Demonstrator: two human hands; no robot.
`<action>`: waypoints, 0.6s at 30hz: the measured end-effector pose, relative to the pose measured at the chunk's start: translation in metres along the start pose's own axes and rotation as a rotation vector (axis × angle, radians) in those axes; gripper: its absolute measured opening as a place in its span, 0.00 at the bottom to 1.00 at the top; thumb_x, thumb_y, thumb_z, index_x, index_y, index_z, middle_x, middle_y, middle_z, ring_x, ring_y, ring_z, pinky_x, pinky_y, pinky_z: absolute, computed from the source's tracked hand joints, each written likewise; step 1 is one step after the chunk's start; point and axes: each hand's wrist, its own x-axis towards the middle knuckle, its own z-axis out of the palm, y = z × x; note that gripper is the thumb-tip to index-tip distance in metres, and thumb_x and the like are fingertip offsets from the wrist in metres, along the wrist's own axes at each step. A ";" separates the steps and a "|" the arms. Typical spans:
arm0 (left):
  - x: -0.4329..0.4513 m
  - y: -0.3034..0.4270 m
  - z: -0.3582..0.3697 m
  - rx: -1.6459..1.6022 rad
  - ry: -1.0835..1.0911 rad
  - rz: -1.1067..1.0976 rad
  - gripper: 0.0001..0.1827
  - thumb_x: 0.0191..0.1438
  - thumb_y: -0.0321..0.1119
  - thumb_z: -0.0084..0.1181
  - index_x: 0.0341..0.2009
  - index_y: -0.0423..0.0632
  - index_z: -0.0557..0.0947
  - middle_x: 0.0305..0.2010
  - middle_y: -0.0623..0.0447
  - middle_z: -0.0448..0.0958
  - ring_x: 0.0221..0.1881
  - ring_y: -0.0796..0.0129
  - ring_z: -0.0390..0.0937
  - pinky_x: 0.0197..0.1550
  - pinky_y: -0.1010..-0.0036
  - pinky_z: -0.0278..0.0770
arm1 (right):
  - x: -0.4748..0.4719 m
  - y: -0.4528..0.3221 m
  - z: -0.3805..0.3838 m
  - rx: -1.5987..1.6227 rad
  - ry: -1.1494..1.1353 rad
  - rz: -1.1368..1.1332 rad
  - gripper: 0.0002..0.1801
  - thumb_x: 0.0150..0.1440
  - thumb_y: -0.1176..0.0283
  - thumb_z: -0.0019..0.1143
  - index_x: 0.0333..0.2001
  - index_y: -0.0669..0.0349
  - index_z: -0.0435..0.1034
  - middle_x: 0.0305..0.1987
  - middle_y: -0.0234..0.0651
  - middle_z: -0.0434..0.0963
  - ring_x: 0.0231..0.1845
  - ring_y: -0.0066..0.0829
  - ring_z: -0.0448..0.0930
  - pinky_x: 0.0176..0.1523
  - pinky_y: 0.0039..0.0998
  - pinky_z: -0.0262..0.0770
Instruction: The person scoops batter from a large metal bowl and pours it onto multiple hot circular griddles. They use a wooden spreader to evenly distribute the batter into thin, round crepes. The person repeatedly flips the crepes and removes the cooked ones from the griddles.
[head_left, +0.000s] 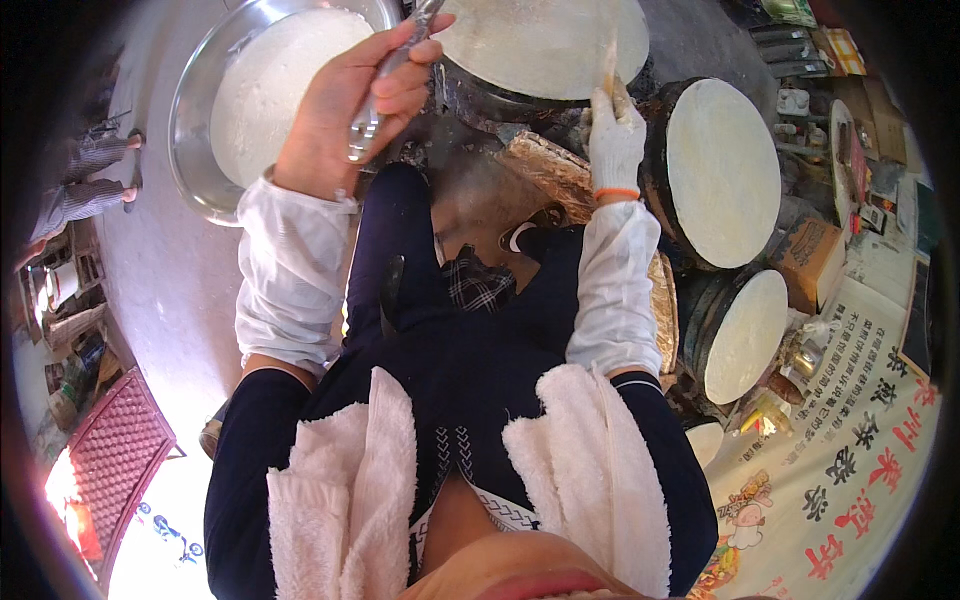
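My bare left hand (367, 97) grips the shiny metal handle (364, 127) of a utensil whose far end leaves the view at the top. Beside that hand stands a wide steel basin (184, 135) holding pale, bubbly batter (259, 105). A white knit glove with an orange cuff covers my right hand (616, 131), whose fingers close on a thin wooden tool (611, 67). The tool reaches over the near right part of a large round griddle (540, 45) with a pale surface; whether it touches is unclear. White sleeve covers are on both forearms.
Several round pale-topped griddles, including a medium one (724, 172) and a smaller one (748, 336), stand at the right. Beyond them are a cardboard box (810, 251) and a banner bearing writing (847, 420). Another person's legs (97, 176) are at the far left, above a red quilted panel (112, 465).
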 end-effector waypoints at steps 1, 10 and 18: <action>0.003 -0.003 0.000 0.023 0.087 -0.006 0.16 0.71 0.31 0.40 0.56 0.33 0.66 0.32 0.53 0.66 0.20 0.79 0.61 0.19 0.83 0.63 | 0.012 0.009 -0.001 -0.103 0.000 0.048 0.19 0.64 0.58 0.55 0.47 0.64 0.77 0.25 0.33 0.78 0.21 0.24 0.75 0.30 0.30 0.73; 0.001 0.006 0.031 0.125 0.419 -0.096 0.16 0.72 0.30 0.39 0.56 0.30 0.65 0.29 0.56 0.63 0.20 0.80 0.60 0.18 0.84 0.61 | 0.012 0.015 0.020 -0.620 0.059 -0.197 0.22 0.63 0.56 0.50 0.54 0.56 0.74 0.40 0.53 0.81 0.43 0.55 0.81 0.50 0.49 0.76; 0.024 0.002 0.048 0.332 0.467 -0.154 0.17 0.71 0.32 0.42 0.56 0.30 0.67 0.30 0.56 0.66 0.18 0.83 0.59 0.17 0.86 0.63 | -0.052 0.043 0.020 -0.224 -0.109 -0.224 0.23 0.63 0.66 0.53 0.63 0.52 0.70 0.40 0.45 0.83 0.35 0.41 0.82 0.39 0.38 0.78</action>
